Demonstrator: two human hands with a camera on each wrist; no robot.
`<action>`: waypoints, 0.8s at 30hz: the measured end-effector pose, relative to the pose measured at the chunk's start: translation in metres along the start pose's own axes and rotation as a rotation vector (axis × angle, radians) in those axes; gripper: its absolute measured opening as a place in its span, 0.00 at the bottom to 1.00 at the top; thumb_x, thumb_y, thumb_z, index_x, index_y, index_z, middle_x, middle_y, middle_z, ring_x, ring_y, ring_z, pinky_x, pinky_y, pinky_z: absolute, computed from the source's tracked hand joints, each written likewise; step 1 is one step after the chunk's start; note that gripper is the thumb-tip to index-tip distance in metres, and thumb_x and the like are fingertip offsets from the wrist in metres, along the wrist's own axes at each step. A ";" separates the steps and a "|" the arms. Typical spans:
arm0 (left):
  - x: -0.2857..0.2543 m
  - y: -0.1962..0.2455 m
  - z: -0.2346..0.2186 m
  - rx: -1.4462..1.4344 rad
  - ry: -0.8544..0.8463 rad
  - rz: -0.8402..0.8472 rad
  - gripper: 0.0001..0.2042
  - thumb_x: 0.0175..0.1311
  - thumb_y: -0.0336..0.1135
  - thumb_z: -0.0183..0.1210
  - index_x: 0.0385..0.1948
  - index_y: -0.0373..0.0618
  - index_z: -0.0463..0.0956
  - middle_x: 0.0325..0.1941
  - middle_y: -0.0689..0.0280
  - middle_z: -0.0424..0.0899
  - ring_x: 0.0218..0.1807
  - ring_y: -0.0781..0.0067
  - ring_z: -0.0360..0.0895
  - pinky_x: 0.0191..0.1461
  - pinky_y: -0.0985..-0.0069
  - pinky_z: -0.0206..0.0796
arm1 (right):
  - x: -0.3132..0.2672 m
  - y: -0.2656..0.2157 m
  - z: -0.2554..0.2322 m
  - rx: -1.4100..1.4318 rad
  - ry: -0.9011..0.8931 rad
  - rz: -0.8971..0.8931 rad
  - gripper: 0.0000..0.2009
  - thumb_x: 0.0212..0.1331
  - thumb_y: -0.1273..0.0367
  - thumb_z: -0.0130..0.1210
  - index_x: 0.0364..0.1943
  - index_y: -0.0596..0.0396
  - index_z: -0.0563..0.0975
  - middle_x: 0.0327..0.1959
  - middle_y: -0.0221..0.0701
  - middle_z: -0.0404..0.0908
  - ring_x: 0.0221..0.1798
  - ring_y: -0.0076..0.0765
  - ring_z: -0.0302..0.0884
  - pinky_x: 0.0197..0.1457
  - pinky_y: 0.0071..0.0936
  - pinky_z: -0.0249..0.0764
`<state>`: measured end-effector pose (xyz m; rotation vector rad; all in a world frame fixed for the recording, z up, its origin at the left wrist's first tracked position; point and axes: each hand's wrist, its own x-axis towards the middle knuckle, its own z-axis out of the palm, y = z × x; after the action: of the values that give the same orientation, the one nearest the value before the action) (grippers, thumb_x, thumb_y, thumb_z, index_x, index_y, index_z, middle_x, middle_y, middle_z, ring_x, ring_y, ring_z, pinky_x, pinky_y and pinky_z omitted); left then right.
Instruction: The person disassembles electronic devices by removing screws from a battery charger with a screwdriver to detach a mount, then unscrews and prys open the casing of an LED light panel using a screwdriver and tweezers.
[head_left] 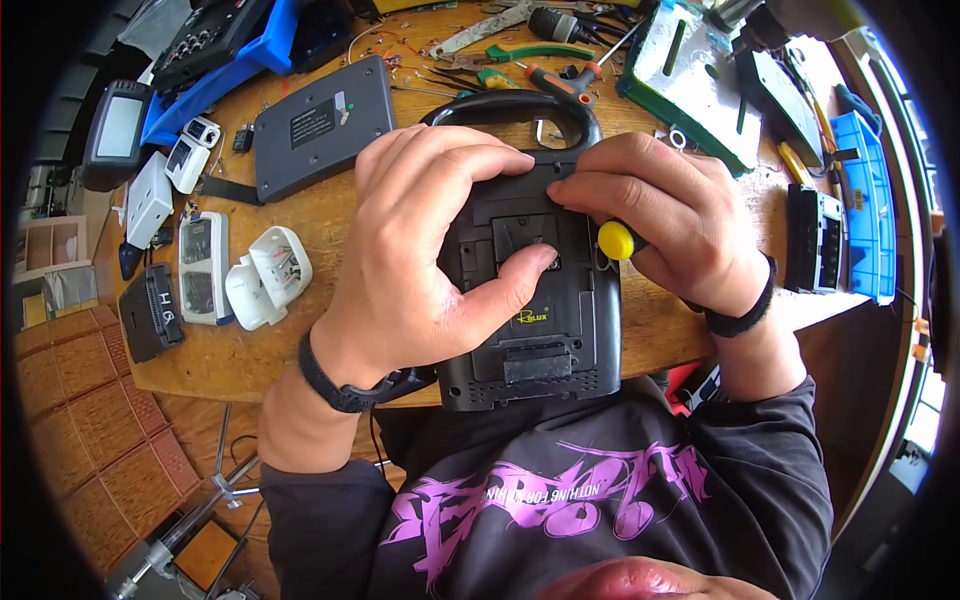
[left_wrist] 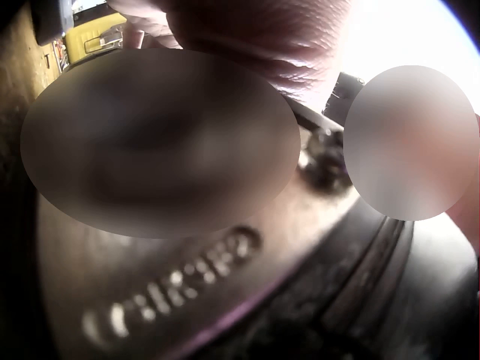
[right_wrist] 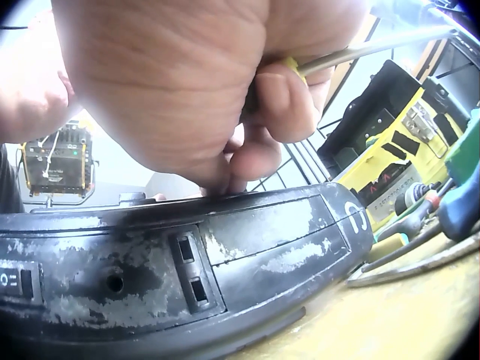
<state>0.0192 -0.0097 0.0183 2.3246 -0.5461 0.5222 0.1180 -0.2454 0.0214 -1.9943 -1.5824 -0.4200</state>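
Note:
A black device [head_left: 535, 345] with a carrying handle and a yellow "Relux" mark lies back side up at the table's front edge. My left hand [head_left: 415, 240] spreads over its left half, the fingers near the top and the thumb over a small square panel [head_left: 522, 240]. At the upper right of the casing, the fingertips of my right hand [head_left: 665, 215] touch the surface. That hand also holds a screwdriver; its yellow handle end [head_left: 616, 240] pokes out below the fingers, and its metal shaft [right_wrist: 375, 52] shows in the right wrist view. The left wrist view is mostly blurred.
A flat dark panel [head_left: 325, 128] lies left of the device. White housings [head_left: 268, 277] and small gadgets stand farther left. Pliers [head_left: 530, 52] and other tools are spread behind. A blue plastic case [head_left: 866, 205] and a black part [head_left: 815, 238] sit at the right.

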 end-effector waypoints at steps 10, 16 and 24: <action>-0.002 0.000 -0.001 0.018 0.015 -0.004 0.23 0.47 0.33 0.73 0.48 0.39 0.82 0.51 0.57 0.85 0.55 0.54 0.79 0.64 0.63 0.65 | 0.001 0.000 -0.003 0.068 -0.031 0.070 0.24 0.37 0.83 0.59 0.44 0.52 0.84 0.44 0.30 0.83 0.41 0.40 0.87 0.39 0.34 0.84; -0.001 0.000 0.000 0.011 0.022 0.003 0.23 0.47 0.34 0.73 0.48 0.39 0.81 0.50 0.57 0.85 0.55 0.54 0.79 0.64 0.63 0.64 | 0.001 -0.001 -0.006 0.097 -0.064 0.033 0.19 0.45 0.83 0.61 0.45 0.58 0.85 0.41 0.35 0.83 0.37 0.40 0.86 0.36 0.32 0.82; 0.001 -0.001 -0.002 -0.005 0.008 0.001 0.23 0.47 0.35 0.73 0.48 0.39 0.81 0.50 0.57 0.85 0.55 0.54 0.79 0.64 0.63 0.63 | 0.000 0.001 -0.006 0.077 -0.047 0.072 0.22 0.38 0.81 0.61 0.44 0.50 0.85 0.43 0.29 0.83 0.40 0.40 0.87 0.38 0.34 0.84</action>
<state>0.0200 -0.0079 0.0197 2.3167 -0.5444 0.5292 0.1196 -0.2490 0.0257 -2.0087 -1.5261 -0.2816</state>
